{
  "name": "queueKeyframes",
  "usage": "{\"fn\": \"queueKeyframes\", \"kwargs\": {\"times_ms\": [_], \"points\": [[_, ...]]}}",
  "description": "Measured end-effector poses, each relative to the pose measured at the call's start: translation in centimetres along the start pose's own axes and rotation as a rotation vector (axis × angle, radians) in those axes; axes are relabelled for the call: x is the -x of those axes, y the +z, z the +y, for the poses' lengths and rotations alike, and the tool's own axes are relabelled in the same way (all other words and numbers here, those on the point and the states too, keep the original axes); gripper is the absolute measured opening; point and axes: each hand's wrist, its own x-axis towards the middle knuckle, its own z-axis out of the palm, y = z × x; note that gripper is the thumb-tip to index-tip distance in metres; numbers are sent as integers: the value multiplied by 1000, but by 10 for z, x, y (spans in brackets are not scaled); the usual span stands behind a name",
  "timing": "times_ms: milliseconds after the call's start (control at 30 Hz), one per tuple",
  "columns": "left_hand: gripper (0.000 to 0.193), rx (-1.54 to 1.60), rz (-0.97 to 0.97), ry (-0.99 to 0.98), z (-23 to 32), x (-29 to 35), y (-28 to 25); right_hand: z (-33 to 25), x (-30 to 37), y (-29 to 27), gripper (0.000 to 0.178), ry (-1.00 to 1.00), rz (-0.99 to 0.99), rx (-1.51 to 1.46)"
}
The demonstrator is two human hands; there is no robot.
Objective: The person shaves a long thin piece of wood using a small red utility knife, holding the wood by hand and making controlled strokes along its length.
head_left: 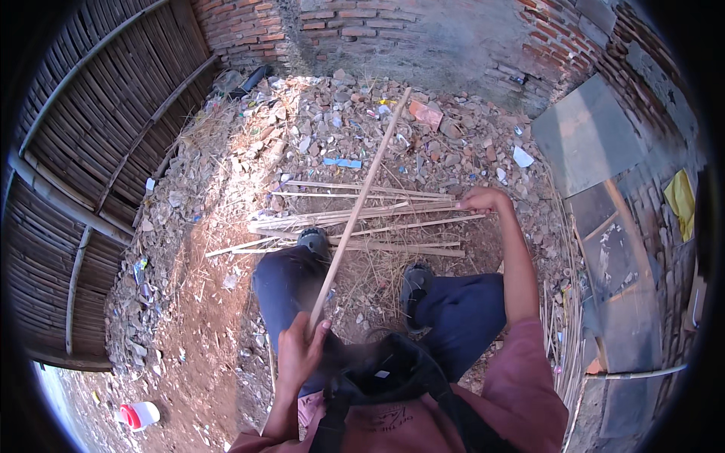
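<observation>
My left hand [300, 351] is closed round the lower end of a long, pale bamboo strip [362, 192]. The strip slants up and away to the right, its far end over the rubble. It passes above a loose pile of split bamboo strips [362, 217] lying crosswise on the ground beyond my feet. Out to the right, my right hand [483, 200] has its fingers closed at the right-hand ends of the pile, gripping a strip there. Its fingertips are small in view, and how many strips they hold is unclear.
Broken brick and stone rubble [332, 113] covers the ground up to a brick wall [362, 30]. A bamboo-slat wall [113, 113] rises at left. Grey panels [589, 136] lean at right, near more thin strips [570, 340]. A red-and-white container [141, 415] lies lower left.
</observation>
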Motion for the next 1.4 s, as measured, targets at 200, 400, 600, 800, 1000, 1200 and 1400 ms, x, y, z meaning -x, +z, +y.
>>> {"fn": "queueKeyframes", "kwargs": {"times_ms": [200,400,600,800,1000,1200,1400], "points": [[25,161,-86,102,8,-40,22,-14,10,5,53,-380,262,-287],[38,618,-561,-133,29,-61,16,-129,110,16,52,-710,145,-927],[37,756,-693,-99,36,-72,21,-164,141,44,48,-869,-95,-1094],[40,762,-665,-88,40,-78,27,-159,124,60,33,-845,-63,-1360],[44,804,-743,-154,36,-83,20,-167,134,63,24,-862,-48,-1447],[39,799,-791,-80,21,-91,22,-175,144,64,23,-766,169,-1482],[30,675,-871,-44,26,-82,19,-174,149,60,27,-742,261,-1313]]}}
